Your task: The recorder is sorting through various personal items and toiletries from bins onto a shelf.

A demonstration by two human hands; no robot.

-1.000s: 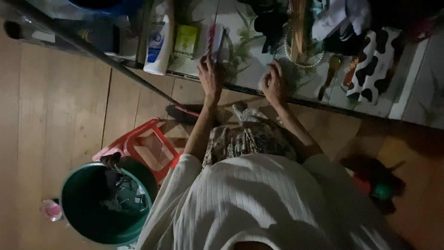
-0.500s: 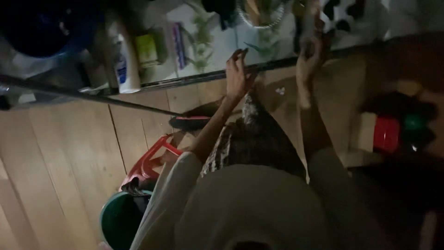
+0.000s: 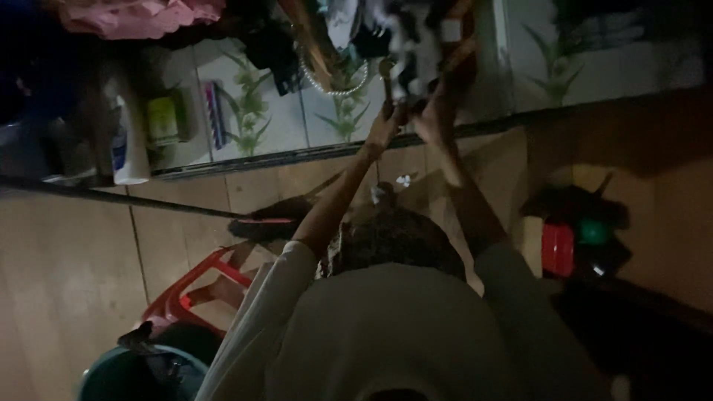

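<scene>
Head cam looking straight down at me, and it's pretty dark, so bear with me. My left hand (image 3: pixel 384 126) is stretched forward to the edge of the low table (image 3: pixel 475 82), and it looks like the fingers are curled around something thin right at the bottom of a black-and-white patterned bundle (image 3: pixel 416 44), but honestly the blur is too much for me to say whether I'm really gripping it or just touching. My right hand (image 3: pixel 431 119) is right beside the left one, nearly touching it, also up against that same bundle, and I can't tell its grip either. So the bundle sits just past both hands, on the tabletop, a bit further from me than my fingertips.

Moving outward: just to the left of the bundle there's a string of white beads (image 3: pixel 334 78) lying on the leaf-printed table cover. Further left along the table are a small striped packet (image 3: pixel 215 115), a yellow-green box (image 3: pixel 162 119) and a white lotion bottle (image 3: pixel 130 145). Some pink cloth (image 3: pixel 141 15) is at the far top left.

Down on the wooden floor (image 3: pixel 67 260), a red plastic stool (image 3: pixel 200 286) is by my left elbow, with a green bucket (image 3: pixel 111 371) near it. Off to my right there's a red container (image 3: pixel 557 249) with a green ball-shaped thing (image 3: pixel 594 232) just beside it.
</scene>
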